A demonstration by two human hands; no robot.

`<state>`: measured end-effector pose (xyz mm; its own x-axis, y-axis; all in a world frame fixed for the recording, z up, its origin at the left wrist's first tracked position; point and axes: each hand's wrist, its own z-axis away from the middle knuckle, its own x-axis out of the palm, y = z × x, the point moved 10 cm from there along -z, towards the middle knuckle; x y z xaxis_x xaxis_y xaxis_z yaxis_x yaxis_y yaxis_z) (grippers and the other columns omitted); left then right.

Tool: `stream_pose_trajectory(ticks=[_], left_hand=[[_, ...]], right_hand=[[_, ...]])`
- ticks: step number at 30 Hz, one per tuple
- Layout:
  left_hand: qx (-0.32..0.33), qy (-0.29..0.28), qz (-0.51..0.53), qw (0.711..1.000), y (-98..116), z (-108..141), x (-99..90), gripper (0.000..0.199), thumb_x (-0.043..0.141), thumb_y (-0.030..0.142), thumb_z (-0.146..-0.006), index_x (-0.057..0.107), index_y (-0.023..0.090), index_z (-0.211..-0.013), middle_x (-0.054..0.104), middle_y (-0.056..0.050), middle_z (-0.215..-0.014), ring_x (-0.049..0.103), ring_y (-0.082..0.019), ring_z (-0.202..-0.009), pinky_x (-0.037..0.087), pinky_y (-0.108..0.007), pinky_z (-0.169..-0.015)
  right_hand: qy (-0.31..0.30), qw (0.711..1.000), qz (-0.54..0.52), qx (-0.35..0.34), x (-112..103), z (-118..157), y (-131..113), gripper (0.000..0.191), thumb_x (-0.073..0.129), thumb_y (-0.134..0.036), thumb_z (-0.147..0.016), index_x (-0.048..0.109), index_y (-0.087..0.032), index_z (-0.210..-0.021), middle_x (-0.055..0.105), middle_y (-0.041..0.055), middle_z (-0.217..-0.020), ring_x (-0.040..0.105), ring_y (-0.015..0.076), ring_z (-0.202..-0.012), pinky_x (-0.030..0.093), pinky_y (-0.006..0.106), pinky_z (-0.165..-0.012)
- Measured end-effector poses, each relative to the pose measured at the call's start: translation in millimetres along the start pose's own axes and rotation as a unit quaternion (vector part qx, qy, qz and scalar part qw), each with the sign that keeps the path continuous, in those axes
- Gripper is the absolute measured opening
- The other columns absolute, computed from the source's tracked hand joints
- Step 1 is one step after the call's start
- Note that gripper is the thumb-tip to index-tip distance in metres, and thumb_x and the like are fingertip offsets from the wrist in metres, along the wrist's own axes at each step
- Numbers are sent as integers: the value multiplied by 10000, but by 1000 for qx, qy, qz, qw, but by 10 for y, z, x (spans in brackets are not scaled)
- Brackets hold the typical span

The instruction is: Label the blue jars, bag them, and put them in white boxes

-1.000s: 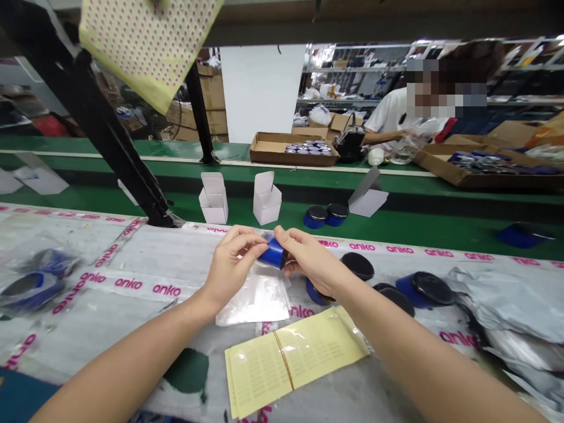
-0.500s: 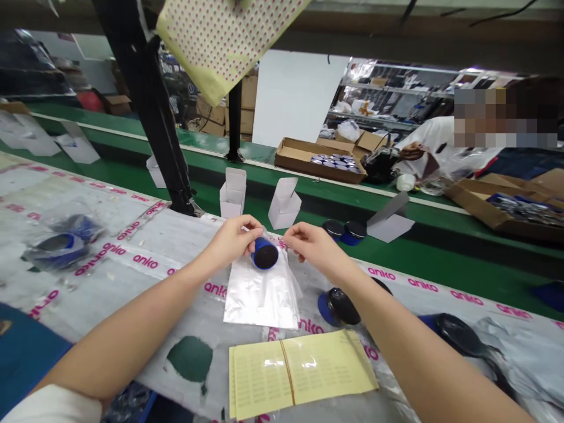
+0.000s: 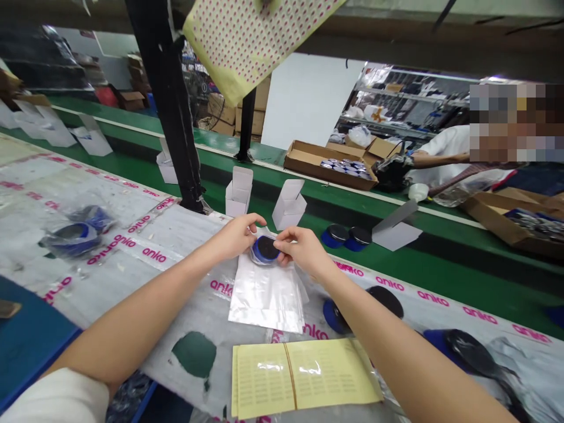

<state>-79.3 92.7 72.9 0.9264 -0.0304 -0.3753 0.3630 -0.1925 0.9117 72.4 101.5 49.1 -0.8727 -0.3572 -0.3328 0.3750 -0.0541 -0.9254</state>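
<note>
Both of my hands meet over a blue cylindrical container with a black lid (image 3: pixel 265 249), its black end facing up. My left hand (image 3: pixel 238 236) holds one side and my right hand (image 3: pixel 299 251) the other. Clear plastic wraps around it at the mouth of a flat, clear plastic bag (image 3: pixel 267 301) lying on the printed sheet. Fingers hide part of the container's rim. Below the bag lie banded yellow label sheets (image 3: pixel 305 379). Right of my right forearm lies a loose blue container with a black lid (image 3: pixel 338 315).
A green conveyor (image 3: pixel 423 264) runs beyond the table, carrying white cartons (image 3: pixel 238 200), (image 3: pixel 289 211) and blue containers (image 3: pixel 348 238). Bagged containers (image 3: pixel 73 239) lie at left. A black post (image 3: pixel 176 129) rises behind. A co-worker's arm (image 3: pixel 440 157) reaches near cardboard trays (image 3: pixel 330 167).
The container has turned so its black end faces up, and plastic now surrounds it at the bag's mouth. Both hands have closed in on it. The view has swung to the right.
</note>
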Motion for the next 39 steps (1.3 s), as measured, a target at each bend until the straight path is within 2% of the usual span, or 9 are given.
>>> stream_pose_trajectory(ticks=[7, 12, 18, 21, 24, 26, 28, 33, 39], left_hand=[[-75, -20, 109, 991, 57, 63, -53, 429, 578, 5, -670, 723, 203, -1022, 580, 9, -866, 622, -102, -462, 524, -267, -481], [-41, -12, 193, 980, 181, 45, -85, 356, 594, 1, -686, 734, 185, -957, 577, 13, -851, 597, -66, -503, 505, -238, -523], [-53, -39, 232, 970, 146, 40, -19, 265, 651, 60, -719, 726, 163, -952, 630, -25, -898, 598, -71, -531, 535, -280, -570], [-11, 56, 166, 984, 44, -54, -288, 256, 688, 134, -744, 720, 165, -996, 664, -46, -923, 642, -106, -583, 568, -309, -613], [29, 236, 91, 967, -172, -127, -748, 390, 687, 231, -806, 648, 196, -1192, 648, -122, -1225, 705, -220, -1008, 594, -377, -845], [22, 302, 59, 951, -388, -194, -922, 641, 756, 248, -772, 527, 223, -1370, 488, -155, -1502, 513, -298, -1384, 494, -438, -1071], [0, 315, 30, 949, -606, -295, -968, 924, 866, 222, -657, 426, 214, -1469, 429, -177, -1576, 385, -345, -1494, 400, -468, -1164], [-46, 261, -8, 964, -896, -462, -826, 845, 889, 183, -617, 527, 193, -1380, 715, -127, -1239, 674, -340, -1180, 507, -449, -1018], [-83, 257, -34, 962, -915, -425, -797, 714, 876, 224, -640, 565, 183, -1280, 747, -133, -1133, 707, -348, -1102, 517, -405, -922]], right_hand=[[5, 998, -59, -22, -183, 60, -191, 298, 680, -115, -708, 687, -184, -998, 662, 39, -978, 539, 66, -490, 423, 264, -470], [-5, 998, -26, -56, -272, 144, -309, 250, 684, -210, -765, 716, -193, -1013, 693, 63, -1078, 517, 82, -557, 420, 291, -538], [-117, 959, 235, -106, 195, 177, -263, 809, 849, -475, -722, 553, -210, -1427, 661, 129, -1229, 626, 279, -1007, 501, 403, -832], [-130, 931, 323, -114, 375, 202, -254, 580, 796, -361, -783, 627, -180, -1307, 680, 130, -1125, 629, 310, -1013, 482, 417, -847], [-140, 923, 336, -124, 392, 207, -398, 371, 771, -276, -774, 704, -181, -1126, 690, 115, -1059, 641, 291, -934, 474, 385, -796], [-171, 922, 320, -132, 374, 149, -564, 335, 784, -298, -766, 726, -204, -1083, 716, 76, -999, 656, 261, -878, 478, 355, -766], [-183, 931, 274, -159, 346, -2, -825, 327, 750, -334, -815, 727, -223, -1121, 745, 41, -980, 674, 230, -847, 491, 340, -770], [-2, 901, 307, -308, 320, -614, -1546, 450, 633, -365, -913, 647, -178, -1322, 697, 91, -1153, 656, 273, -1062, 503, 389, -924], [14, 844, 412, -343, 703, -992, -1440, 613, 662, -245, -877, 508, -190, -1468, 599, 129, -1329, 595, 292, -1174, 491, 391, -961]])
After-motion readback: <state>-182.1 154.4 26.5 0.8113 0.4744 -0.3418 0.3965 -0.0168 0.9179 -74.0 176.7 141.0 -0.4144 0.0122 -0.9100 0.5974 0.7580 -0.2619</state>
